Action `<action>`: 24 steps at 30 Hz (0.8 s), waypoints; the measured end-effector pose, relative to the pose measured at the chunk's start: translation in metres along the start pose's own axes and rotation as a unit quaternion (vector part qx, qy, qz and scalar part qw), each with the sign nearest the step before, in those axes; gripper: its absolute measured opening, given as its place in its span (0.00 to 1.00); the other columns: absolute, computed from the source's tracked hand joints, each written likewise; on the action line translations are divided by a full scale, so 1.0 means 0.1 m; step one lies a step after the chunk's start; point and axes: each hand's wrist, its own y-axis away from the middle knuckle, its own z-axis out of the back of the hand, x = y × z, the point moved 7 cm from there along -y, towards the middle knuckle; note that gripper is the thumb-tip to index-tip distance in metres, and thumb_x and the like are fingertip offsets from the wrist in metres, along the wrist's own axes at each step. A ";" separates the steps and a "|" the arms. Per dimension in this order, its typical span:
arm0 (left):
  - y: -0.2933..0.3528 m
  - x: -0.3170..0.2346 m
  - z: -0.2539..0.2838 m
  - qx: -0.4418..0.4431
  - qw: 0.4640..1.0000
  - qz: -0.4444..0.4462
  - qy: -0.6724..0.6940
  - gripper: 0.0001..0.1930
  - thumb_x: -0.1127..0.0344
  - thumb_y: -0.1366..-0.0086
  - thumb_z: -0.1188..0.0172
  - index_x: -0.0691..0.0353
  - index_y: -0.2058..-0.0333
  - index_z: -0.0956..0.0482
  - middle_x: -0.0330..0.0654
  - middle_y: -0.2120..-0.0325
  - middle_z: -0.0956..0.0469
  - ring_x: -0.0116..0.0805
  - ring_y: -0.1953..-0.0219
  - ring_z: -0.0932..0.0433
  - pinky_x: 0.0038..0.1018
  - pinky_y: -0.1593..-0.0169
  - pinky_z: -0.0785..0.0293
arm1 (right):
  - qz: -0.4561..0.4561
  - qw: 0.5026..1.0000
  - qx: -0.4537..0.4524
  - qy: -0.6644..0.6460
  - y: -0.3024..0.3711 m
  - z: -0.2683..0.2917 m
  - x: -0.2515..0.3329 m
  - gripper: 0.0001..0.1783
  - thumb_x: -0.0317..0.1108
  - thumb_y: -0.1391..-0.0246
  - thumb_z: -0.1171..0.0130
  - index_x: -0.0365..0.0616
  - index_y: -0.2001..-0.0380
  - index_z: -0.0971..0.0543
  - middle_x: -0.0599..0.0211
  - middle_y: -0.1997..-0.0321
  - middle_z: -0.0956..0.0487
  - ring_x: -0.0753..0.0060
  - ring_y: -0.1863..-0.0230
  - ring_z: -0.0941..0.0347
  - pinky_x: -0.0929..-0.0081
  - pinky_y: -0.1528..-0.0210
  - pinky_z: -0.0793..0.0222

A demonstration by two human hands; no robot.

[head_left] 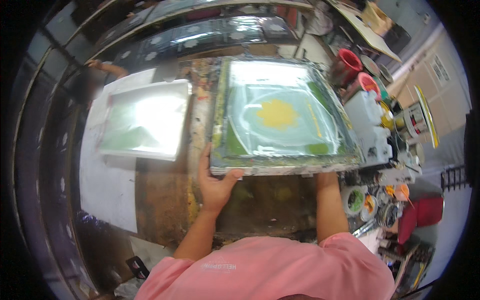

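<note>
A screen printing frame (285, 161) lies before me, its rim smeared with ink. Its pale mesh carries a yellow flower-like shape (276, 114) with green patches around it. My left hand (218, 186) grips the near left corner, thumb along the near edge and fingers up the left side. Under the near right part of the frame goes my right hand (326, 178); its fingers are hidden below the rim. To the left, a stack of shiny clear sheets (145, 120), blurred by glare, rests on white paper (107, 192).
Red ink pots (350, 61), white jugs (376, 146) and small tubs of green (355, 199) and orange ink (369, 206) crowd the right side. Dark printed sheets (190, 37) lie on a rack at the back. Another person's arm (111, 68) shows at far left. A red chair (427, 210) stands right.
</note>
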 end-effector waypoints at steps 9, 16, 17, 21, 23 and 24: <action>-0.02 -0.01 0.01 0.011 0.999 0.053 0.004 0.51 0.64 0.45 0.18 0.72 0.29 0.41 0.49 0.39 0.27 0.36 0.39 0.26 0.33 0.35 0.29 | -0.089 0.995 -0.009 -0.036 -0.59 0.13 -1.15 0.36 0.59 0.27 0.57 0.44 0.30 0.34 0.54 0.29 0.30 0.47 0.29 0.36 0.42 0.25 0.41; -0.01 0.06 0.01 0.031 0.998 0.044 0.018 0.50 0.66 0.42 0.19 0.74 0.29 0.42 0.50 0.37 0.28 0.36 0.36 0.28 0.33 0.32 0.33 | -0.117 0.993 0.008 -0.023 -0.25 0.07 -0.98 0.36 0.59 0.27 0.57 0.44 0.30 0.34 0.53 0.29 0.30 0.46 0.29 0.36 0.42 0.25 0.41; -0.01 0.05 0.00 0.032 0.999 0.034 0.019 0.50 0.66 0.42 0.20 0.74 0.29 0.42 0.50 0.37 0.28 0.36 0.36 0.28 0.33 0.32 0.33 | -0.099 0.995 0.011 -0.016 -0.26 0.03 -0.79 0.36 0.59 0.27 0.57 0.44 0.30 0.34 0.53 0.29 0.30 0.46 0.29 0.36 0.42 0.25 0.41; -0.02 0.02 -0.01 0.028 0.999 0.011 0.014 0.49 0.66 0.41 0.20 0.74 0.29 0.42 0.49 0.37 0.28 0.36 0.36 0.28 0.33 0.32 0.33 | -0.053 0.998 0.016 -0.007 -0.39 -0.08 -0.33 0.36 0.59 0.27 0.57 0.44 0.30 0.34 0.53 0.29 0.30 0.46 0.29 0.35 0.42 0.25 0.41; -0.02 0.01 -0.02 0.026 0.999 0.014 0.014 0.49 0.66 0.41 0.20 0.74 0.29 0.42 0.49 0.37 0.27 0.36 0.37 0.28 0.33 0.33 0.32 | -0.052 0.998 0.015 -0.012 -0.48 -0.07 -0.37 0.36 0.59 0.27 0.57 0.44 0.30 0.34 0.53 0.29 0.30 0.46 0.29 0.35 0.42 0.25 0.41; -0.03 0.01 -0.02 0.027 0.999 0.019 0.018 0.49 0.66 0.41 0.20 0.74 0.29 0.42 0.49 0.38 0.27 0.36 0.37 0.28 0.33 0.33 0.32 | -0.057 0.998 0.015 -0.014 -0.51 -0.06 -0.45 0.36 0.59 0.27 0.57 0.44 0.30 0.34 0.53 0.29 0.30 0.46 0.29 0.35 0.42 0.25 0.41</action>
